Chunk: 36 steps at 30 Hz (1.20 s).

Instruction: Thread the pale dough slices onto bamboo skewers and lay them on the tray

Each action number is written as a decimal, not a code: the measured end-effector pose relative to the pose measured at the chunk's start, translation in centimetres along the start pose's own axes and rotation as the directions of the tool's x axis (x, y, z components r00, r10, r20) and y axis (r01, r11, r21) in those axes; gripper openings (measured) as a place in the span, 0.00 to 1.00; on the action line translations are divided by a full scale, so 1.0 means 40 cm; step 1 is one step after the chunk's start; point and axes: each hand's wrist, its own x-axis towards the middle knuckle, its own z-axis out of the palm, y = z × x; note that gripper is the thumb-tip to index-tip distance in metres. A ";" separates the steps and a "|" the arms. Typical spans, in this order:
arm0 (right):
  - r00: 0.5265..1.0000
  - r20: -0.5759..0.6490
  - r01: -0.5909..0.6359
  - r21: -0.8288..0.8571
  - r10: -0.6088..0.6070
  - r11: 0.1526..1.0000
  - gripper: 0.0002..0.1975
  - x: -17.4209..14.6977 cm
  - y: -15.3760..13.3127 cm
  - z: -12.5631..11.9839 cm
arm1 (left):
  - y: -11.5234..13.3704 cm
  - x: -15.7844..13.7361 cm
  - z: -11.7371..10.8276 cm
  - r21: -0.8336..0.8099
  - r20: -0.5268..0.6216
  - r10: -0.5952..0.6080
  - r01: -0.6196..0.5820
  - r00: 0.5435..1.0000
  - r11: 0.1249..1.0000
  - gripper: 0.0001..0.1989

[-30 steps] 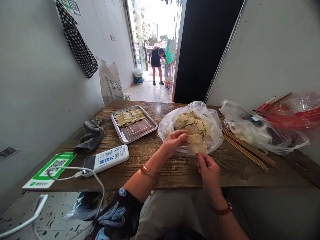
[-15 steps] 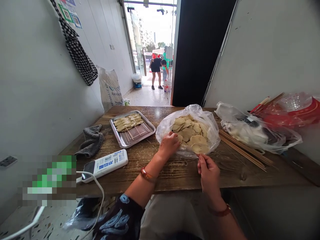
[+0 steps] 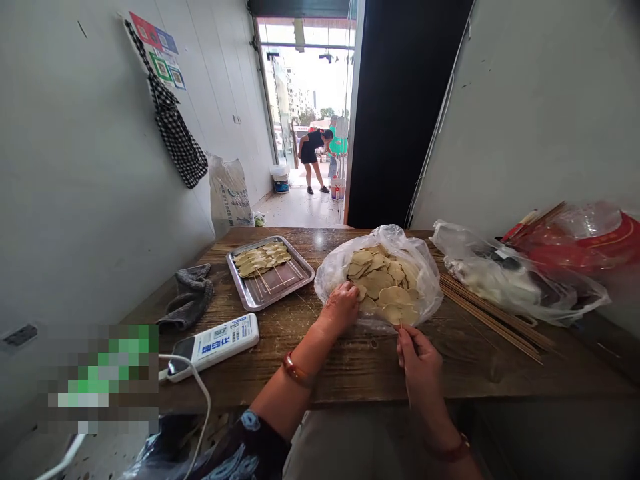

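Note:
My right hand is closed around a thin wooden skewer, with pale yellow, thin flat slices threaded on its upper end. Those slices rest over the front of a clear plastic bag, which lies open and is full of similar loose slices. At the bag's left front side, my left hand has its fingers pinched together at the edge of one slice. A metal tray to the left holds finished-looking skewers of slices, their sticks pointing towards me.
Bare wooden skewers lie right of the bag, beside another plastic bag and red packaging. On the left are a grey cloth and a white device with a cable. Two people stand by the doorway.
The camera view has tilted up slightly, so everything sits lower in the picture. Both hands keep nearly the same places at the bag, the right still gripping the skewer.

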 end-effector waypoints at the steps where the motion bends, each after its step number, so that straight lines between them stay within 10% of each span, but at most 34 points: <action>1: 1.000 0.001 0.004 -0.006 -0.004 1.000 0.20 0.001 0.002 0.000 | 0.002 0.000 0.000 0.000 -0.012 -0.014 0.014 1.000 1.000 0.08; 12: 0.999 0.008 0.041 -0.060 -0.041 0.997 0.21 0.004 0.012 -0.003 | -0.021 0.006 -0.002 -0.448 -0.165 -0.237 0.142 0.957 0.883 0.09; 18: 0.999 0.044 0.027 -0.086 -0.024 0.996 0.21 0.004 0.016 -0.008 | -0.043 0.012 0.003 -0.935 -0.012 -0.392 0.129 0.920 0.330 0.10; 23: 0.994 0.113 0.005 -0.160 0.013 0.987 0.22 0.003 0.013 -0.010 | -0.039 0.011 -0.007 -0.993 0.111 -0.389 0.117 0.915 -0.011 0.19; 36: 0.918 0.384 0.015 -0.269 0.093 0.963 0.20 -0.001 -0.012 -0.068 | -0.020 0.011 -0.039 -0.995 0.063 -0.376 0.089 0.925 0.052 0.16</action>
